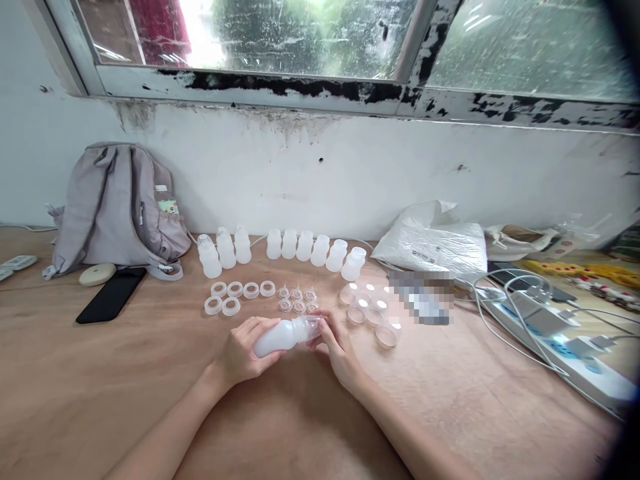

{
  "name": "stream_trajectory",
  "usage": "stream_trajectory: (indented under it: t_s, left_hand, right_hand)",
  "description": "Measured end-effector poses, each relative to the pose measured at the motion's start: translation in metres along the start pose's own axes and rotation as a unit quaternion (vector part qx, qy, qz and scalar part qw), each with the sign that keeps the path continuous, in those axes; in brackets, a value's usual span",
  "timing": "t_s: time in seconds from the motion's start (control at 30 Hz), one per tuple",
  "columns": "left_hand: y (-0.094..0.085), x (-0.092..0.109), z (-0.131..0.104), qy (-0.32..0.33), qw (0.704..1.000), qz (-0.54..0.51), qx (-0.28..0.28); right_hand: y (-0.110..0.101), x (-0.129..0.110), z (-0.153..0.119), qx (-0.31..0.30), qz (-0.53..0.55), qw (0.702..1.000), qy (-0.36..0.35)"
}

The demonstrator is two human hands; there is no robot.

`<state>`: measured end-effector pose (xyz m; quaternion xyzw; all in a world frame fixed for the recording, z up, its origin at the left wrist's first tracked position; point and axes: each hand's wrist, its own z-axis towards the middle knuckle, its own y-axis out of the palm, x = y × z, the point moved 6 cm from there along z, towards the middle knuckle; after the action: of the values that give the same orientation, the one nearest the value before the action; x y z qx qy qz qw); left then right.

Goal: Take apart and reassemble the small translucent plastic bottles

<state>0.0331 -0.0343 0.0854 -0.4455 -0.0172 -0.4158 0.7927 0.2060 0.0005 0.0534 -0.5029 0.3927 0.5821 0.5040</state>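
Observation:
A translucent white bottle (274,339) lies tilted between my hands over the wooden table (310,413). My left hand (250,347) is wrapped round its body. The fingers of my right hand (333,340) close on the clear cap (310,327) at its other end. Just beyond are several white rings (251,290) and several clear nipples (299,306). To the right lie several clear round caps (386,336). Behind these, several open bottles (304,246) stand upright in a row, and three capped bottles (226,248) stand at their left.
A grey backpack (113,207) and a black phone (111,295) are on the left. A white plastic bag (433,240) lies at the back right. Cables and a power strip (570,353) run along the right side, beneath the window wall (235,173).

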Motion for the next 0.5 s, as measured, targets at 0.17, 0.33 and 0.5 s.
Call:
stream_trajectory:
  t_s: [0.17, 0.33, 0.5]
  left_hand:
    - [-0.002, 0.005, -0.002, 0.012, 0.999, -0.030, 0.005]
    - [-0.004, 0.014, -0.001, 0.045, 0.999, -0.028, 0.000]
    - [-0.007, 0.027, -0.003, 0.071, 0.997, -0.035, -0.010]
  right_hand:
    - [0.008, -0.005, -0.008, -0.012, 0.022, 0.999, -0.029]
    - [0.010, -0.010, -0.015, -0.012, 0.020, 0.997, -0.070]
    - [0.007, -0.014, -0.028, 0.074, -0.017, 0.992, -0.104]
